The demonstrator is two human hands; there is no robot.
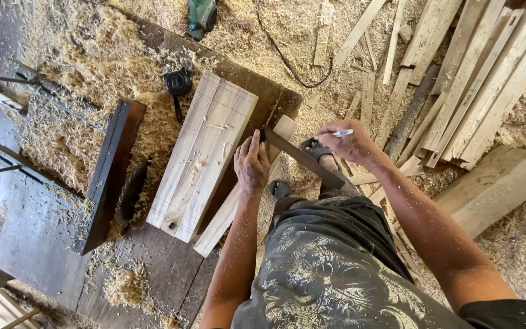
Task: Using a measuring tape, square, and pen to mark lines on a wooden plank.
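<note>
I see marking step: left hand (251,163) flat, pressing metal square (302,159) onto narrow board (238,195) at frame centre; right hand (349,141) gripping pen (342,133). Next, I judge: steady square, pen tip along blade.

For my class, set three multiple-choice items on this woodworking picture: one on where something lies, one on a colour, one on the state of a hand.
1. Where does the wide pale board lie?
A. on the dark saw table
B. on the heap of planks
C. across the person's knees

2. What colour is the power tool at the top edge?
A. red
B. green
C. yellow

3. What is the right hand doing?
A. resting open and flat
B. gripping a pen
C. hanging with nothing in it

Answers: 1 A, the board rests on the dark saw table beside the saw blade. 2 B, its casing is green. 3 B, its fingers close round a pen over the metal square, which the left hand presses down.
</note>
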